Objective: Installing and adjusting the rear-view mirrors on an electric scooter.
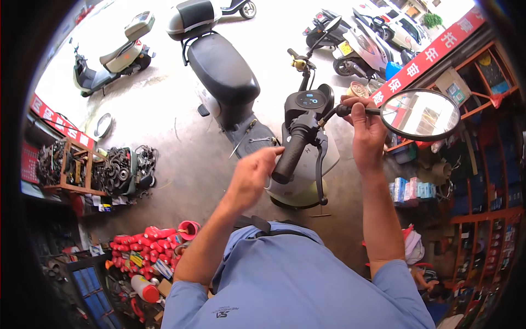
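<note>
An electric scooter with a black seat [222,68] stands in front of me, its handlebar turned across my body. My right hand [368,131] pinches the stem of a round-edged rear-view mirror [421,114], close to where it joins the handlebar. My left hand [253,176] is curled closed beside the black rubber handlebar grip [291,156], its index finger at the grip's side. Whether anything is inside those fingers is hidden. A brake lever [320,170] hangs by the grip, and behind it a dash display [310,100] is lit. A wrench [264,140] lies on the scooter's footboard.
Other scooters [112,60] are parked outside at far left and far right. Used metal parts [123,172] are piled at left, above red bottles [148,244]. Shelves of goods [485,219] line the right side, with small boxes [411,190] nearer. A round ring [103,125] lies on the ground.
</note>
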Demonstrator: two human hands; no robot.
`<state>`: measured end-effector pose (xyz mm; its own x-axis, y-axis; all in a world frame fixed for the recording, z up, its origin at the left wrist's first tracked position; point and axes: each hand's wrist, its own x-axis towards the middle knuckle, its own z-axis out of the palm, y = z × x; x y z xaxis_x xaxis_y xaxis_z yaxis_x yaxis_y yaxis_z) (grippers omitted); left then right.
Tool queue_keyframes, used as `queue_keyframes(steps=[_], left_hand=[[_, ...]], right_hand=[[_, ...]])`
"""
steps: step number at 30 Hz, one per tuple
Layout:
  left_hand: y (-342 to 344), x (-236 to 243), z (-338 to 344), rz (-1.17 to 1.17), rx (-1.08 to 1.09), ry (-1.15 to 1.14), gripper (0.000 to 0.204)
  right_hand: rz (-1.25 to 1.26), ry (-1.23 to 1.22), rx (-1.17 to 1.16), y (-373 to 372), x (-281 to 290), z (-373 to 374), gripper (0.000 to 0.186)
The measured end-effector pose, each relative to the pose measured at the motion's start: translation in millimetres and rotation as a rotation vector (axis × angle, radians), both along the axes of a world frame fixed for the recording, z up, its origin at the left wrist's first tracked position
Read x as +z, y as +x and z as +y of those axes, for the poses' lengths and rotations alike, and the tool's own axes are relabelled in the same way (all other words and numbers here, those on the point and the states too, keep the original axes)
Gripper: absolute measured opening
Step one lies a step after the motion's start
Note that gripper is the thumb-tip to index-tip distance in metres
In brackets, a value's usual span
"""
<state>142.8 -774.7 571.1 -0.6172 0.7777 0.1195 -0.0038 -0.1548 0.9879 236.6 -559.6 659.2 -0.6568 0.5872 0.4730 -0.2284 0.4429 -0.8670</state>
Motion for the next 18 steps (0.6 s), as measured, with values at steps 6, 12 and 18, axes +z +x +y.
queue_keyframes(steps=[6,12,18], left_hand=[[-52.0,37.4,84.5,0.368,0.027,0.001,0.028],[-76.1,45.2,144.4,0.352,-0.507,0.006,0.02],[-78.4,29.3,164.3,0.248,-0.573,0.077,0.015]], right_hand=[[0.104,0.077,-0.235,-2.0,13.1,-19.8,0.022],[0.157,-0.022,-0.364,-10.6,24.2,-34.1,0.026],[0.189,-0.217,-0.45,-9.7,15.3,-24.5,0.032]])
